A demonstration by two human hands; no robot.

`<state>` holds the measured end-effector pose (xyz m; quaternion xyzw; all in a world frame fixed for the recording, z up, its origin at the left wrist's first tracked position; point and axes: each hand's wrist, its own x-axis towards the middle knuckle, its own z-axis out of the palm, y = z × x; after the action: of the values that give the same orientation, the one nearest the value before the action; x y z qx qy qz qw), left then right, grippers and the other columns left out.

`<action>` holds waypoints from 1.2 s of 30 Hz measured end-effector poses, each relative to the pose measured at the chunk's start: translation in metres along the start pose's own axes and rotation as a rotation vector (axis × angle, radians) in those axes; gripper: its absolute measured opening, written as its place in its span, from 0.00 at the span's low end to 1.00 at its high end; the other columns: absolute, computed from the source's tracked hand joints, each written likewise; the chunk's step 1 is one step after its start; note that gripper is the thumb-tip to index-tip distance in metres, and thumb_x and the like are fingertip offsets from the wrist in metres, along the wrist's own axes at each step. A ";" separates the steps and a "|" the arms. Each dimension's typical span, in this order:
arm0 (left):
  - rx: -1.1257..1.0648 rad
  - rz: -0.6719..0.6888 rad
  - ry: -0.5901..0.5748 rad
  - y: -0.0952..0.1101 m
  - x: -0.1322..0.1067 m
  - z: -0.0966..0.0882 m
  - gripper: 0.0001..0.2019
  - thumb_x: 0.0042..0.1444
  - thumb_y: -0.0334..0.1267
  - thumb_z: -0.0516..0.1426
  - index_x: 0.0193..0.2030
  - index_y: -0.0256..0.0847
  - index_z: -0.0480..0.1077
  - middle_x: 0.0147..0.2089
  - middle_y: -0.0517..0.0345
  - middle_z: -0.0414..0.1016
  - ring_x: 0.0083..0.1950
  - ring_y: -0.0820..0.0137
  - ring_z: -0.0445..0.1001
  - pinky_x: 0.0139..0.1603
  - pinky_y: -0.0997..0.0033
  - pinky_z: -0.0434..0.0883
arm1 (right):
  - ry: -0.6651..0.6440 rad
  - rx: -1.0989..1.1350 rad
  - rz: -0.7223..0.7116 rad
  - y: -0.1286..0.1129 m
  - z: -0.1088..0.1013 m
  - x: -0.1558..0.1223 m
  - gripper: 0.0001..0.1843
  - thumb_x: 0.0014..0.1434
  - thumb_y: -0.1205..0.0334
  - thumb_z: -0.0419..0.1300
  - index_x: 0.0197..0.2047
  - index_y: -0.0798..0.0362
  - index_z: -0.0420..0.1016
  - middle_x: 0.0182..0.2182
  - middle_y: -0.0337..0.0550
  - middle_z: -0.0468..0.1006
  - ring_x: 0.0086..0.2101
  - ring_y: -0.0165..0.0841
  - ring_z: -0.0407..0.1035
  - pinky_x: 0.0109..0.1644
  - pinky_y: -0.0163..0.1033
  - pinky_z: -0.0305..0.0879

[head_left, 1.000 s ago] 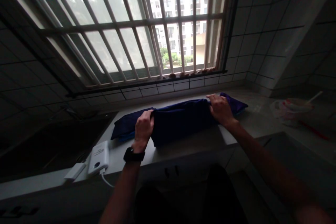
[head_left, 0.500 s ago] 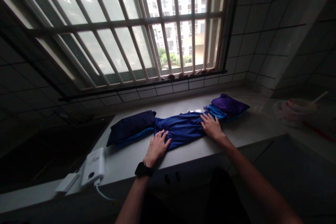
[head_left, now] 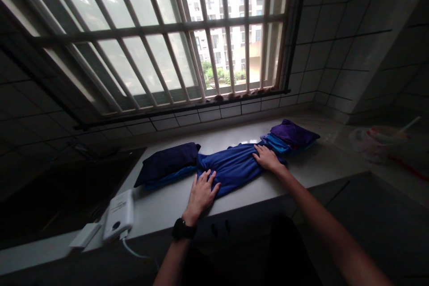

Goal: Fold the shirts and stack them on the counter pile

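A blue garment [head_left: 234, 166] lies folded lengthwise on the pale counter [head_left: 167, 203] under the window. My left hand [head_left: 202, 191], with a dark watch on its wrist, rests flat with spread fingers on the garment's near left corner. My right hand [head_left: 266, 158] lies flat and open on the garment's right end. A dark navy folded piece [head_left: 167, 161] over a lighter blue layer sits to the left. A purple folded piece [head_left: 291, 133] on blue and red layers sits to the right.
A white power bank [head_left: 118, 215] with a cable and a small white block [head_left: 83, 235] lie near the counter's front left edge. A dark sink [head_left: 60, 192] is at left. A plastic bag with a cup and straw [head_left: 378, 140] sits at right. A barred window [head_left: 174, 31] rises behind.
A second ago both hands gripped the dark cloth and held it up; they have laid it down and now press flat on it. My left hand has slid slightly toward the near edge.
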<state>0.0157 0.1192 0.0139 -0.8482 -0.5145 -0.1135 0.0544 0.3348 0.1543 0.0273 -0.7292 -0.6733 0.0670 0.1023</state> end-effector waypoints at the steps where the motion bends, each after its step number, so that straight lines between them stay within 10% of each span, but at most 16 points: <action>1: 0.005 0.009 0.002 0.005 -0.002 -0.005 0.25 0.68 0.49 0.50 0.67 0.40 0.66 0.67 0.42 0.70 0.68 0.55 0.66 0.72 0.43 0.56 | -0.009 -0.003 -0.033 0.003 -0.002 0.007 0.32 0.73 0.50 0.43 0.75 0.54 0.54 0.71 0.53 0.59 0.69 0.46 0.52 0.71 0.53 0.51; 6: -0.061 0.094 0.041 0.047 -0.028 -0.026 0.23 0.66 0.52 0.54 0.59 0.40 0.73 0.56 0.46 0.78 0.57 0.57 0.74 0.66 0.50 0.63 | 0.050 -0.042 -0.182 -0.003 -0.017 0.018 0.28 0.69 0.61 0.50 0.71 0.55 0.61 0.70 0.56 0.60 0.70 0.49 0.51 0.71 0.63 0.45; 10: -0.089 0.122 0.052 0.068 -0.065 -0.039 0.18 0.64 0.50 0.56 0.50 0.40 0.77 0.44 0.49 0.78 0.47 0.59 0.76 0.56 0.55 0.70 | 0.225 0.124 -0.378 -0.019 -0.007 -0.024 0.28 0.61 0.76 0.48 0.62 0.55 0.73 0.65 0.56 0.69 0.64 0.44 0.61 0.69 0.57 0.54; 14: -0.132 0.241 0.011 0.041 -0.096 -0.035 0.28 0.58 0.50 0.62 0.65 0.47 0.68 0.62 0.47 0.73 0.63 0.53 0.70 0.64 0.49 0.66 | 0.215 0.319 -0.598 -0.023 0.021 -0.110 0.35 0.52 0.79 0.49 0.60 0.49 0.74 0.56 0.49 0.76 0.56 0.40 0.70 0.63 0.50 0.65; 18: -0.020 0.331 -0.028 0.005 -0.103 -0.014 0.39 0.58 0.38 0.62 0.75 0.50 0.53 0.73 0.47 0.62 0.73 0.52 0.60 0.68 0.46 0.62 | 0.165 0.190 -0.674 -0.025 0.056 -0.174 0.47 0.49 0.78 0.53 0.73 0.45 0.59 0.70 0.48 0.61 0.69 0.47 0.53 0.71 0.61 0.51; 23: -0.002 0.415 0.077 -0.002 -0.097 -0.008 0.31 0.61 0.21 0.49 0.69 0.47 0.63 0.65 0.48 0.73 0.64 0.60 0.72 0.61 0.59 0.70 | 0.278 0.072 -0.598 -0.038 0.092 -0.177 0.36 0.63 0.75 0.49 0.70 0.36 0.62 0.69 0.44 0.64 0.69 0.47 0.54 0.70 0.67 0.51; 27: -0.204 0.372 0.155 -0.004 -0.098 -0.036 0.25 0.62 0.24 0.49 0.63 0.44 0.68 0.54 0.48 0.79 0.53 0.64 0.79 0.54 0.65 0.75 | 0.387 0.265 -0.700 -0.042 0.081 -0.171 0.26 0.67 0.70 0.47 0.64 0.43 0.71 0.59 0.48 0.77 0.61 0.43 0.68 0.65 0.57 0.63; 31: -0.390 0.192 0.327 0.001 -0.068 -0.074 0.15 0.62 0.33 0.55 0.55 0.44 0.71 0.47 0.51 0.80 0.47 0.64 0.80 0.48 0.67 0.76 | 0.439 0.605 -0.599 -0.040 0.030 -0.156 0.19 0.68 0.64 0.49 0.54 0.49 0.77 0.44 0.48 0.83 0.45 0.40 0.77 0.50 0.45 0.73; 36: -0.432 -0.058 0.520 0.035 0.031 -0.084 0.21 0.60 0.41 0.61 0.59 0.40 0.68 0.54 0.46 0.77 0.56 0.58 0.76 0.58 0.60 0.73 | 0.517 0.633 -0.132 -0.032 -0.016 -0.086 0.15 0.66 0.57 0.53 0.40 0.55 0.79 0.33 0.49 0.81 0.35 0.41 0.76 0.42 0.42 0.71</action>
<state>0.0491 0.1118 0.1037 -0.7678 -0.4714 -0.4338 -0.0004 0.3006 0.0701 0.0467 -0.6097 -0.6170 0.0785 0.4914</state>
